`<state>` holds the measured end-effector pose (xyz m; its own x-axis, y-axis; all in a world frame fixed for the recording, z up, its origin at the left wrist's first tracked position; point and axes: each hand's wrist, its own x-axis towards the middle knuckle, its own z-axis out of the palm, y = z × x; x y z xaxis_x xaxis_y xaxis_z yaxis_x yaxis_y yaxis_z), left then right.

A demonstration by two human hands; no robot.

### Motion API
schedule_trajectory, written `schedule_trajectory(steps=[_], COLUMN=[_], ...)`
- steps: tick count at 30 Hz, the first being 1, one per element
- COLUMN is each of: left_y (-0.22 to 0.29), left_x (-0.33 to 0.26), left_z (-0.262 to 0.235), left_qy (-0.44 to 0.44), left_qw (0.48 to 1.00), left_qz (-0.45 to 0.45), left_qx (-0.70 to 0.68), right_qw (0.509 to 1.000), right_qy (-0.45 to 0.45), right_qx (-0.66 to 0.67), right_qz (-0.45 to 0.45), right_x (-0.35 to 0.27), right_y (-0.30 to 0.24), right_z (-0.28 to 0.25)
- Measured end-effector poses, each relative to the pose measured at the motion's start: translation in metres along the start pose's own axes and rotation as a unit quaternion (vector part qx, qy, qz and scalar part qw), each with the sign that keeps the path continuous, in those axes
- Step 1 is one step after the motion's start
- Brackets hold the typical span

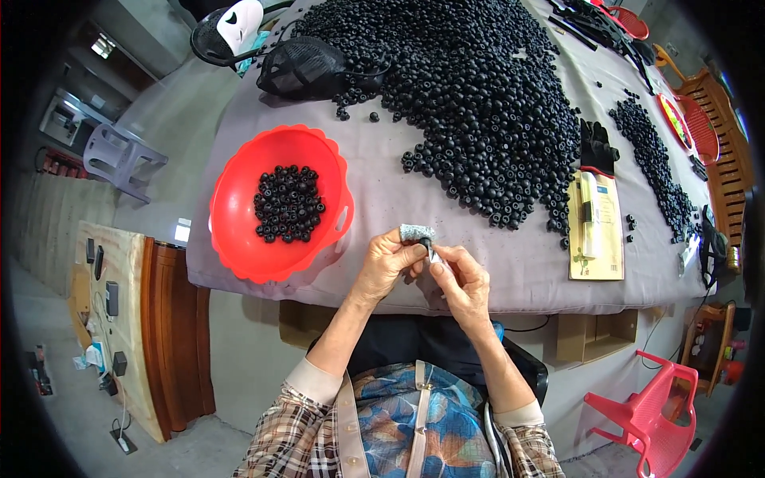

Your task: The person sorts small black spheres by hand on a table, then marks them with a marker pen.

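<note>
A grey-covered table (374, 175) is carrying a big heap of black beads (478, 119), seemingly mostly unworked; a red bowl (233, 191) is holding fewer, perhaps finished. A mesh bag (303, 68) is covering some heap edge. Near the table's front, the left hand (389, 259) is pinching one black bead (425, 241); the right hand (464, 280) is meeting it, its grip unclear.

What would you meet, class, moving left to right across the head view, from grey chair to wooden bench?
Grey chair, red bowl, left hand, right hand, yellow card, narrow strip of black pieces, wooden bench.
</note>
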<state>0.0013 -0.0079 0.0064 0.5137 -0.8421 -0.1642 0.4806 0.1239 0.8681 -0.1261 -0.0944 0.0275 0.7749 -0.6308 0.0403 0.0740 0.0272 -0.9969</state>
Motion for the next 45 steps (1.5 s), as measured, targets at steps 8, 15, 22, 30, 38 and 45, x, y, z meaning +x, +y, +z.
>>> schedule_trajectory(steps=[8, 15, 22, 30, 38, 45], left_y=[-0.001, 0.001, 0.0, 0.0, 0.002, 0.002], left_x=[-0.003, -0.003, -0.002, -0.003, -0.003, -0.005], left_z=[-0.001, 0.0, 0.0, -0.001, 0.002, 0.001], left_qy=[-0.006, -0.009, -0.007, -0.015, -0.014, -0.019], left_qw=[1.0, 1.0, 1.0, 1.0, 1.0, 1.0], left_qz=[-0.007, -0.009, -0.009, -0.008, -0.007, -0.005], left_qx=[-0.013, -0.012, -0.008, -0.002, -0.002, -0.001], right_qw=[0.995, 0.992, 0.991, 0.99, 0.992, 0.995], right_qy=[0.014, 0.024, 0.029, 0.019, 0.004, -0.006], right_qx=[-0.089, -0.115, -0.116, -0.123, -0.119, -0.103], right_qz=[-0.034, -0.048, -0.057, -0.061, -0.039, -0.014], right_x=[0.001, 0.001, 0.002, 0.002, 0.004, 0.005], right_y=[-0.005, -0.001, 0.005, 0.003, -0.003, -0.001], right_z=[0.001, 0.001, 0.001, -0.002, -0.003, -0.004])
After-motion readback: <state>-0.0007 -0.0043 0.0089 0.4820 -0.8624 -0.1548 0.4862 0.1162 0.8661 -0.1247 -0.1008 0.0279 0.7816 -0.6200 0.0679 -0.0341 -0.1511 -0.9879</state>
